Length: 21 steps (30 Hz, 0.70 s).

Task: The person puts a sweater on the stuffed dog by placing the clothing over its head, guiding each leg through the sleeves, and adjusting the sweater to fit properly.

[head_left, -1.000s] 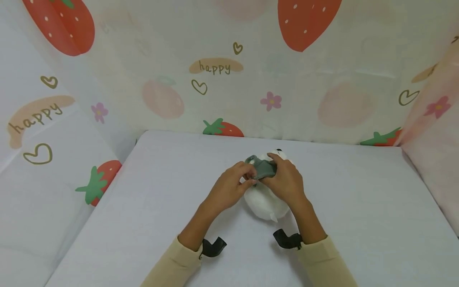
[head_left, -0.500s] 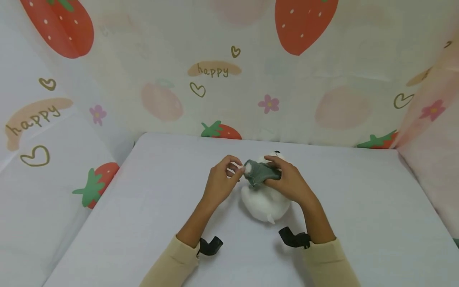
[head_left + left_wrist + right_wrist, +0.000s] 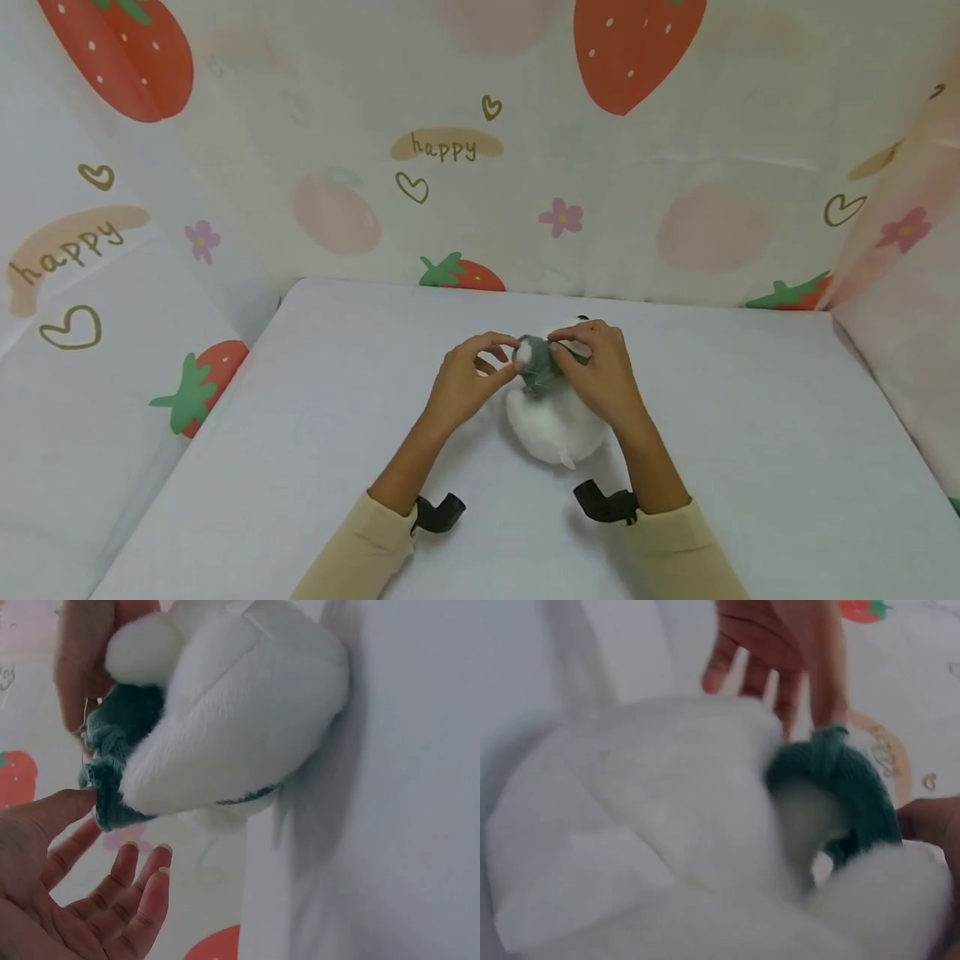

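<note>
A white plush toy (image 3: pixel 555 429) sits on the table with its back and small tail toward me; its head is partly hidden behind my right hand. Around its upper body is a grey-green doll garment (image 3: pixel 536 367), with a white limb showing at the left opening. My left hand (image 3: pixel 467 379) pinches that opening's edge between thumb and index finger, the other fingers spread in the left wrist view. My right hand (image 3: pixel 603 371) pinches the green cloth farther right, close to the head. In the right wrist view the garment (image 3: pixel 866 795) loops around a white furry part.
The white-covered table (image 3: pixel 337 467) reaches back to a strawberry-print curtain (image 3: pixel 465 200). More printed cloth hangs at the left and right sides. Black wrist-worn camera mounts (image 3: pixel 441 512) stick out from both of my wrists above the table.
My left hand parted from the cloth slightly and now pinches its left opening. My right hand shifted right, then back left along the garment. The garment's left end now shows the white limb inside.
</note>
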Tool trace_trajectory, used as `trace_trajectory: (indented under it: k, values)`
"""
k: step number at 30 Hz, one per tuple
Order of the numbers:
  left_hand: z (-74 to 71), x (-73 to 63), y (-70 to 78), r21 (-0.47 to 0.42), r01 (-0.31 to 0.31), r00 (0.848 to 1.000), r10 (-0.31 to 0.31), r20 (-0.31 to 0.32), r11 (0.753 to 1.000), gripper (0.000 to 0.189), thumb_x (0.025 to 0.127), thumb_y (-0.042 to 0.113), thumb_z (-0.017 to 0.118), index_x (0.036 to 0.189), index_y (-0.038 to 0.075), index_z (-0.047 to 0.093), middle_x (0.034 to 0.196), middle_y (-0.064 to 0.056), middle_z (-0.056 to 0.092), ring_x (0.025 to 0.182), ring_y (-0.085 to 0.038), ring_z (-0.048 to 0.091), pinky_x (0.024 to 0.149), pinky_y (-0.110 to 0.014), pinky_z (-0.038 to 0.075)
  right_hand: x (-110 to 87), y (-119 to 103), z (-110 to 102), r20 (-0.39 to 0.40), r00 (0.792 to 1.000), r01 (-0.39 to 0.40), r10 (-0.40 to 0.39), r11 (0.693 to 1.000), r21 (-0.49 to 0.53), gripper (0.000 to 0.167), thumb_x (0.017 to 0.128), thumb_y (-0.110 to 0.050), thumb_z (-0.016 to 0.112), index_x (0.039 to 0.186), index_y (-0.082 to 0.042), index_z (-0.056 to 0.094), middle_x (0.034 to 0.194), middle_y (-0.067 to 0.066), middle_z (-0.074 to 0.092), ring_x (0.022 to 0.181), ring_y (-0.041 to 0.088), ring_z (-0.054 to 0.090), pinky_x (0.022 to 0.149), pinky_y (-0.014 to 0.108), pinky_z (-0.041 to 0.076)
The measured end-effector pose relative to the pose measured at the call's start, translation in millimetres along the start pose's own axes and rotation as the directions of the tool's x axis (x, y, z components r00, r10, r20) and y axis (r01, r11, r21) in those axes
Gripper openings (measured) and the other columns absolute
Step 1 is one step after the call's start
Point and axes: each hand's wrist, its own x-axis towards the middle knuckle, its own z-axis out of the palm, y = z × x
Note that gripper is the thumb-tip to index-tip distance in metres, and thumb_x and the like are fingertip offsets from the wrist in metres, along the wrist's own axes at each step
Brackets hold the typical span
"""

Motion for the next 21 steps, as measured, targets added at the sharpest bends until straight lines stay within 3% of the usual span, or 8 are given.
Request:
trace_trajectory:
  k: [3, 5, 9, 13, 21]
  values:
    - [1.6, -1.5, 1.7, -0.011, -0.004, 1.0, 0.004, 0.01, 1.0, 0.03, 0.092, 0.029, 0.077, 0.121, 0.025, 0.07, 0.1, 0.0, 0.07, 0.078, -0.015, 0.068, 0.067, -0.032, 0.055, -2.8, -5.2, 9.4, -0.123, 0.992, -0.053, 0.036, 0.99, -0.131, 0.025, 0.094, -0.032, 0.074, 0.102, -0.008, 0.079, 0.098, 0.008, 0.067, 0.095, 0.026, 0.057, 0.078, 0.043, 0.046]
    - [2.9, -2.0, 2.9, -0.041, 0.011, 1.0, -0.01, 0.015, 0.999, 0.031, 0.093, 0.025, 0.077, 0.122, 0.021, 0.07, 0.099, -0.001, 0.072, 0.077, -0.018, 0.07, 0.066, -0.032, 0.055, -4.6, -9.2, 13.7, -0.15, 0.987, -0.083, 0.054, 0.978, -0.192, 0.032, 0.091, -0.039, 0.077, 0.101, -0.008, 0.078, 0.093, 0.006, 0.069, 0.086, 0.023, 0.061, 0.069, 0.04, 0.049]
    - [5.5, -1.7, 3.9, -0.145, 0.094, 0.995, -0.087, 0.053, 0.985, 0.03, 0.093, 0.015, 0.075, 0.123, 0.012, 0.07, 0.094, -0.005, 0.076, 0.077, -0.018, 0.073, 0.067, -0.031, 0.058, -7.1, -13.4, 18.0, -0.143, 0.984, -0.142, 0.108, 0.957, -0.254, 0.037, 0.088, -0.042, 0.078, 0.102, -0.008, 0.078, 0.092, 0.004, 0.074, 0.08, 0.02, 0.066, 0.063, 0.037, 0.051]
    - [7.1, -0.3, 3.7, -0.242, 0.181, 0.982, -0.162, 0.096, 0.953, 0.028, 0.094, 0.009, 0.072, 0.121, 0.004, 0.069, 0.09, -0.008, 0.076, 0.08, -0.016, 0.073, 0.072, -0.03, 0.059, -6.7, -14.2, 19.1, -0.124, 0.98, -0.181, 0.153, 0.949, -0.259, 0.027, 0.09, -0.035, 0.073, 0.1, -0.01, 0.08, 0.088, 0.002, 0.076, 0.075, 0.019, 0.067, 0.06, 0.037, 0.05]
    - [8.2, 0.7, -1.5, -0.308, 0.235, 0.968, -0.194, 0.156, 0.922, 0.029, 0.093, 0.009, 0.074, 0.12, -0.001, 0.07, 0.091, -0.013, 0.076, 0.084, -0.017, 0.072, 0.075, -0.032, 0.06, -5.6, -12.3, 20.1, -0.091, 0.977, -0.209, 0.194, 0.952, -0.225, 0.023, 0.092, -0.022, 0.063, 0.102, -0.009, 0.08, 0.091, 0.004, 0.076, 0.076, 0.02, 0.066, 0.061, 0.037, 0.05]
